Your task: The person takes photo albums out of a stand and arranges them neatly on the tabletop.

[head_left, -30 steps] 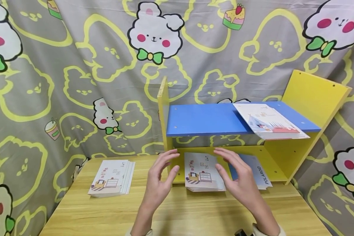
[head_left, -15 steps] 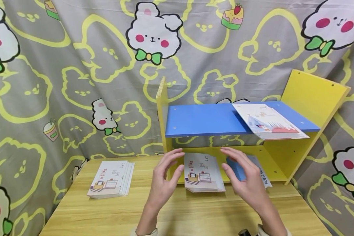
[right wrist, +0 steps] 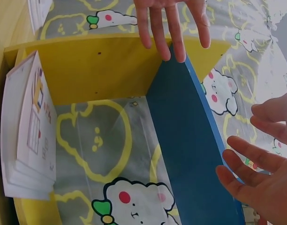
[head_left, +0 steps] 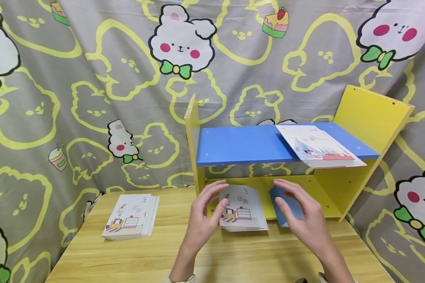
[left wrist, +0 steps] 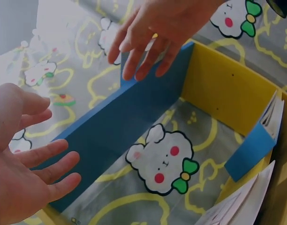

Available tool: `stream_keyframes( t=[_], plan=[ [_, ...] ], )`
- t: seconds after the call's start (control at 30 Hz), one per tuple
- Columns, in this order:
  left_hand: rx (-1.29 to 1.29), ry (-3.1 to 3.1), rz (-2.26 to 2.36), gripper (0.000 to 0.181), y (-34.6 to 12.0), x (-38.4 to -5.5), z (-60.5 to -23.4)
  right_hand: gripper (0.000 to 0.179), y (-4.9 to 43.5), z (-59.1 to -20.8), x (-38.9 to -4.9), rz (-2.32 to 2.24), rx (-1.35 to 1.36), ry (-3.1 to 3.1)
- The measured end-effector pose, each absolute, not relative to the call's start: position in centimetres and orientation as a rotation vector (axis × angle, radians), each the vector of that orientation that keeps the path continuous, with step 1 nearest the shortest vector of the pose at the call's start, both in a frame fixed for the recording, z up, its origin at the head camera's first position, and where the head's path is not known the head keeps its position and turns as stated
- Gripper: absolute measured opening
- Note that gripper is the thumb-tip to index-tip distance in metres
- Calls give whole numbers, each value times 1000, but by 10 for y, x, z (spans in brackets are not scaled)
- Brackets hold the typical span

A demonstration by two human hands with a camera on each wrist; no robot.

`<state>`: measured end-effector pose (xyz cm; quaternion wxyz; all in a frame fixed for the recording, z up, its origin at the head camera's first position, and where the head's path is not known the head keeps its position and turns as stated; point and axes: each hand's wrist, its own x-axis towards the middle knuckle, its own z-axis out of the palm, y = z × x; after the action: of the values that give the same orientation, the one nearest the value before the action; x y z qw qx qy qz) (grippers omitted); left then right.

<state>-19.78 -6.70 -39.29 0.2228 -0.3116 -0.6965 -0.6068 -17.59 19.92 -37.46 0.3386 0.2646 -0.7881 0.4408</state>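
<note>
Both hands are raised in front of the small shelf unit, apart and holding nothing. In the head view, my left hand (head_left: 203, 216) has its fingers gently bent beside a stack of thin white booklets (head_left: 246, 202) with a printed room scene, overlapping its left edge. My right hand (head_left: 306, 220) hovers in front of a blue booklet (head_left: 281, 202) and hides much of it. Both stacks lie on the yellow lower board. In the left wrist view, the blue booklet (left wrist: 253, 150) bends over the pages beneath it. The right wrist view shows the white booklets (right wrist: 28, 136) piled unevenly.
Another stack of white booklets (head_left: 131, 216) lies on the wooden table (head_left: 127, 259) at the left. More booklets (head_left: 316, 145) overhang the front edge of the blue upper shelf (head_left: 246, 145). Yellow side panels (head_left: 372, 114) flank the shelf; a patterned curtain (head_left: 233, 86) hangs behind.
Both hands have drifted to the right. The left now overlaps the white stack's edge, and the right covers the lettered booklet that showed earlier. The booklets stay where they were.
</note>
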Motion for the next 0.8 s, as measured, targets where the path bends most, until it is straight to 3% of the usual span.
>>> stream_keyframes(
  t=[0.8],
  plan=[
    [-953,-1927,-1727,38,-30,-204,-393,55,246,-380,-169,1233,688,-1931]
  ],
)
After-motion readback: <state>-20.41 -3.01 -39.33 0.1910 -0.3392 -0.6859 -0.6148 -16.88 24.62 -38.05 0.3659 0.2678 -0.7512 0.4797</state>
